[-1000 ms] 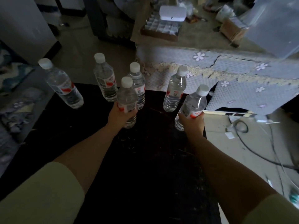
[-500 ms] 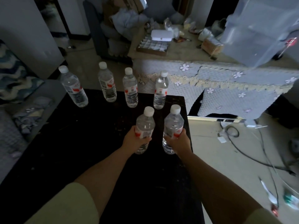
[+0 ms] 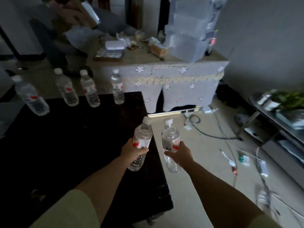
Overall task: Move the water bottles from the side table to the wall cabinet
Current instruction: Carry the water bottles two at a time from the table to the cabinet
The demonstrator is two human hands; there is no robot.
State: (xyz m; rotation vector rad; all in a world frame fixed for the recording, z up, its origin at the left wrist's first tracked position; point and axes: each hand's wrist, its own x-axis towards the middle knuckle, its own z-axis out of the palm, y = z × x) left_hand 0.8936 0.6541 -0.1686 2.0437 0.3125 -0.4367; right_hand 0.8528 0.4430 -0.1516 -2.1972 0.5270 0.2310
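Note:
My left hand [image 3: 132, 151] grips a clear water bottle [image 3: 142, 134] with a white cap and red-and-white label, lifted above the right edge of the dark side table [image 3: 69, 145]. My right hand [image 3: 180, 153] grips a second bottle [image 3: 170, 137], held out past the table over the pale floor. Several more bottles stand along the table's far edge: one at far left [image 3: 31, 97], two in the middle [image 3: 67, 89] [image 3: 90, 90], and one on the right [image 3: 117, 88].
A cloth-covered table [image 3: 172, 79] with a flower pattern stands behind, piled with translucent plastic bins [image 3: 189, 30] and clutter. Cables [image 3: 212, 134] and small litter lie on the floor to the right. A low shelf with a plant [image 3: 286, 102] runs along the right wall.
Both hands have lifted their bottles off the table and carried them back and to the right. The view has swung right, so the right bottle now hangs over the floor.

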